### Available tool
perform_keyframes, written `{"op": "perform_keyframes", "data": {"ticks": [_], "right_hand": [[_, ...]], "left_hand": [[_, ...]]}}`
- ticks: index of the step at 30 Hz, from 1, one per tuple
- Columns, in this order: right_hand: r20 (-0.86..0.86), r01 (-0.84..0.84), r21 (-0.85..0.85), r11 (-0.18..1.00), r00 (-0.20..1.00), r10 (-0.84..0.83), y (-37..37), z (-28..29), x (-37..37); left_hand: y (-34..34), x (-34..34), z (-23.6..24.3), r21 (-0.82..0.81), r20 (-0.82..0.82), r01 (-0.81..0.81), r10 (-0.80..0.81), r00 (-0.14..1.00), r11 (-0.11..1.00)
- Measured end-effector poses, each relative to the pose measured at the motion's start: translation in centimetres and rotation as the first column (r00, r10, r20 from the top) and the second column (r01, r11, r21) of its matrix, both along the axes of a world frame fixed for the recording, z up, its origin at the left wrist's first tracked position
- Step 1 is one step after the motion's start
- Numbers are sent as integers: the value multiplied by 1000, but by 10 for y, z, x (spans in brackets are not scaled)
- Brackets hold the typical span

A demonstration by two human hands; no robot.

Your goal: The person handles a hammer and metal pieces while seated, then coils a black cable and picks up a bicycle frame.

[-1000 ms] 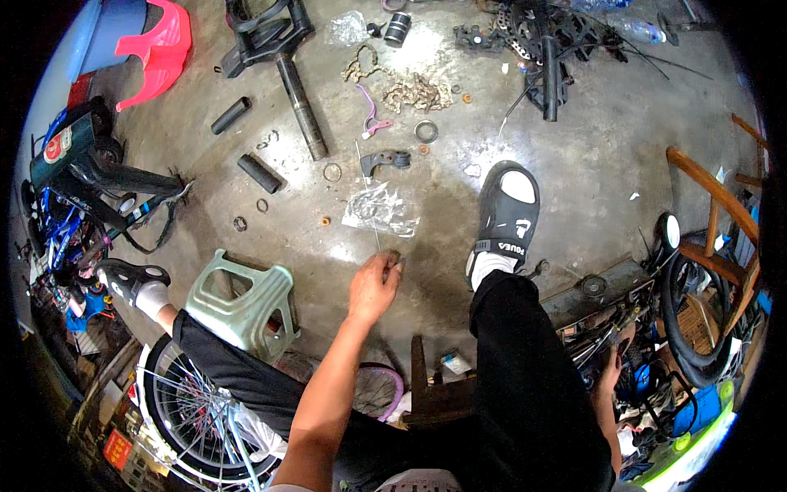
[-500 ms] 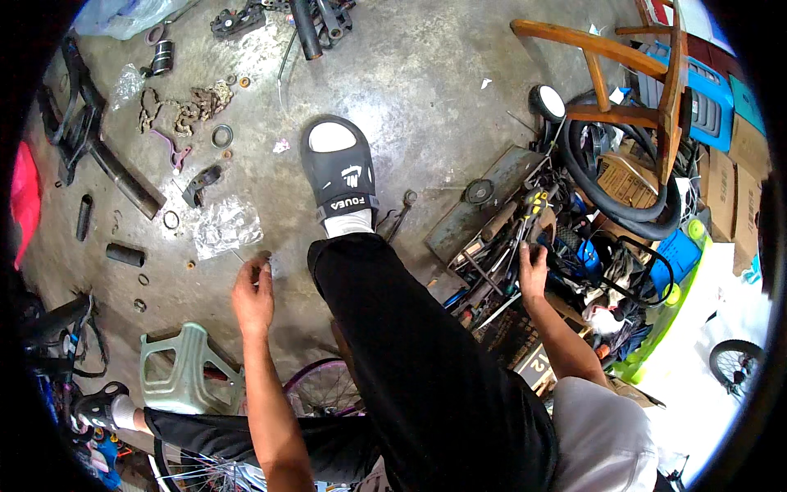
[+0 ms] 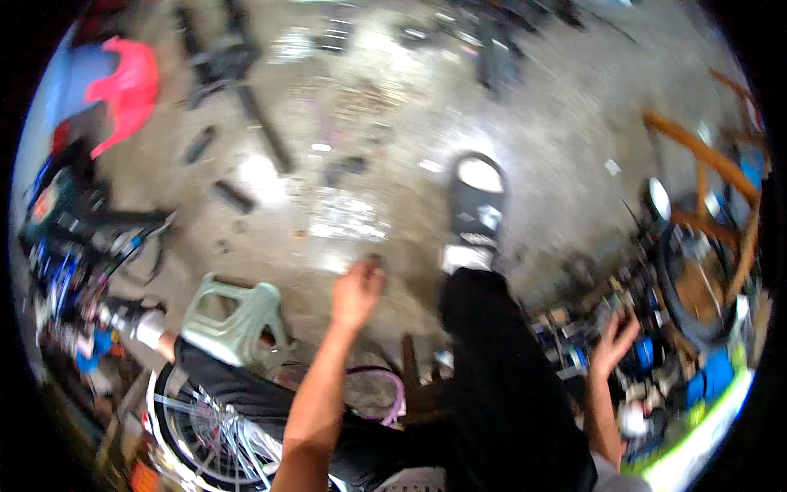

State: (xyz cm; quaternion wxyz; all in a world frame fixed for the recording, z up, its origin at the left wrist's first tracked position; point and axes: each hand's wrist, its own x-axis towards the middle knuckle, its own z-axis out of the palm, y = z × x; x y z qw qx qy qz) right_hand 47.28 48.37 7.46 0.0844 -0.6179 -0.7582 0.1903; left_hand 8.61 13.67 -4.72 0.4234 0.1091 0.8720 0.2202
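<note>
My left hand (image 3: 358, 295) hovers over the concrete floor near a crumpled clear plastic bag (image 3: 348, 215). Its fingers are pinched together, around something small and dark at their tips that is too smeared to name. On the other side of my leg, my right hand (image 3: 613, 344) hangs with fingers apart and nothing visible in them, above a jumbled heap of tools and parts (image 3: 574, 332). Blur hides most detail in the heap.
A pale green plastic stool (image 3: 234, 320) and a spoked bicycle wheel (image 3: 201, 422) stand at the left. Dark tubes (image 3: 234, 197) and a black frame part (image 3: 266, 131) lie on the floor. At right are a wooden chair (image 3: 705, 156) and a black tyre (image 3: 680, 303).
My view has swung left and blurred, so the floor, stool and heap have shifted rightward in the picture. The right hand's fingers look more spread; the left hand stays pinched.
</note>
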Motion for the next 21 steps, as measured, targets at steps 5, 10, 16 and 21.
{"op": "perform_keyframes", "data": {"ticks": [5, 10, 16, 21], "right_hand": [[-374, -224, -158, 962, 915, 152, 4, -12, -145], [-631, -345, -394, 852, 775, 23, -18, -63, -290], [-718, -581, -460, 672, 688, 103, -34, -69, -362], [-694, -634, -505, 586, 701, 161, -28, -63, -367]], "left_hand": [[46, -50, 9, 132, -181, 27, -3, 983, 991], [102, -171, -13, 142, -538, 160, -60, 841, 977], [223, -290, -38, 40, -769, 47, 0, 640, 998], [241, -331, -56, -119, -696, -40, -55, 716, 992]]}}
